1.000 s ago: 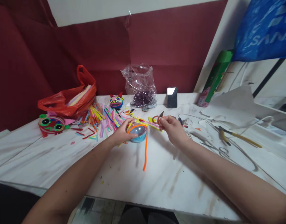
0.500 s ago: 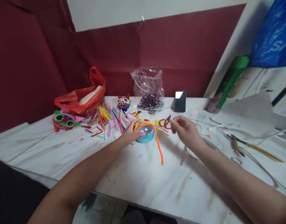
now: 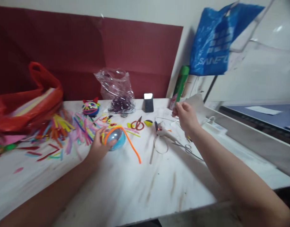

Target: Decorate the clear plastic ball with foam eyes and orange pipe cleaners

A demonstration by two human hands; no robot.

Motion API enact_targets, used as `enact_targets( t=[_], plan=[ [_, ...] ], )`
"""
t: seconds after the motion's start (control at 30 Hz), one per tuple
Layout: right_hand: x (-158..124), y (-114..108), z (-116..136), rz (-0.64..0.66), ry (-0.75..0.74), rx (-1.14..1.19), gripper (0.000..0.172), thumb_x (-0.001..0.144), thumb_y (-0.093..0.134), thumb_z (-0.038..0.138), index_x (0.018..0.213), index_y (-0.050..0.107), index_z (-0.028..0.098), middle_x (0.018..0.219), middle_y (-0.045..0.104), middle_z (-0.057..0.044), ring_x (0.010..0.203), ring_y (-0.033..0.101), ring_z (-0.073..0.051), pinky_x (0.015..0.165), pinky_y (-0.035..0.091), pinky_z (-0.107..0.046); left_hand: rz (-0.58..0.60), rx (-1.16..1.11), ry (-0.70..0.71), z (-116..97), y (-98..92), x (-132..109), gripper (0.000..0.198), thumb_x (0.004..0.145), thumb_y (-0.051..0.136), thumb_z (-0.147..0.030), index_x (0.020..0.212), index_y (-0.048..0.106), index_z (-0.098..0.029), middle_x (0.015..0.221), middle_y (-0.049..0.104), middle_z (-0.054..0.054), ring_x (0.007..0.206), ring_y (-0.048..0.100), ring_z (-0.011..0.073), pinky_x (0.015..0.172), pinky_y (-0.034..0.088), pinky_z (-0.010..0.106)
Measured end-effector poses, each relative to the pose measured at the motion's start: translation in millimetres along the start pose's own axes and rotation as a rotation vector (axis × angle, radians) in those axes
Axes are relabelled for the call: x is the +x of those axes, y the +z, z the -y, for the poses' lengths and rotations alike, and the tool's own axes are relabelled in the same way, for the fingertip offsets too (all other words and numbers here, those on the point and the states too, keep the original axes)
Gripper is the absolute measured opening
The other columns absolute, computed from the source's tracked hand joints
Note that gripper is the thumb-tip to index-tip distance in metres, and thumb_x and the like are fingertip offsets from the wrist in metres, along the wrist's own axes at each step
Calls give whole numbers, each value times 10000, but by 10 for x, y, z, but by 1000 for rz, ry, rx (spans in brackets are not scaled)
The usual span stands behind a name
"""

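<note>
My left hand [image 3: 99,144] is closed around a clear ball [image 3: 117,140] whose lower part is wrapped in light blue pipe cleaner. An orange pipe cleaner [image 3: 133,146] curves over the ball's top, and its loose end hangs down to the right. Raised above the right part of the table is my right hand [image 3: 185,116], fingers curled together; whatever they may hold is hidden. Orange-handled scissors [image 3: 137,124] lie between the hands. Below and left of my right hand rests a white glue gun [image 3: 162,130] with a looped cord.
Many cut pipe cleaners [image 3: 62,126] lie at left beside a red plastic bag [image 3: 47,101]. Farther back are a decorated ball with red ears [image 3: 91,107], a clear bag [image 3: 120,94], a phone [image 3: 148,104] and a green can [image 3: 182,78]. A blue bag [image 3: 210,44] hangs at right.
The view has turned to the right. My right hand has moved right and up, away from the scissors, over the glue gun's side. My left hand still holds the ball.
</note>
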State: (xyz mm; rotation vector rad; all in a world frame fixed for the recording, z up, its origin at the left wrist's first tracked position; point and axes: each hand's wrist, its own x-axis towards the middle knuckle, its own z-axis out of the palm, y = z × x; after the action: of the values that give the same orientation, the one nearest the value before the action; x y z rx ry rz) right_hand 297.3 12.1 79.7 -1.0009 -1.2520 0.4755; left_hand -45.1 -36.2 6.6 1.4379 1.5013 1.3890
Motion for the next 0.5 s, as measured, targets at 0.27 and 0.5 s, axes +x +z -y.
enact_targets(
  t=[0.27,0.5],
  plan=[
    [-201,-296,-488,465,62,-1046,208,819,539,335,894,641,171,970,705,-117,937,633,-236,796,469,-323,-111,78,-27,-102,79,-52,741,628,735,-313,1300,438,-215,1296,559,110,1142,583,291,929,516,405],
    [-477,-104,-560,622,67,-1292,239,760,552,241,954,617,120,1011,660,-183,950,613,-308,698,433,-342,-58,47,4,-2,76,-80,733,648,739,-314,1305,429,-214,1300,546,103,1156,574,261,924,516,370]
  ],
)
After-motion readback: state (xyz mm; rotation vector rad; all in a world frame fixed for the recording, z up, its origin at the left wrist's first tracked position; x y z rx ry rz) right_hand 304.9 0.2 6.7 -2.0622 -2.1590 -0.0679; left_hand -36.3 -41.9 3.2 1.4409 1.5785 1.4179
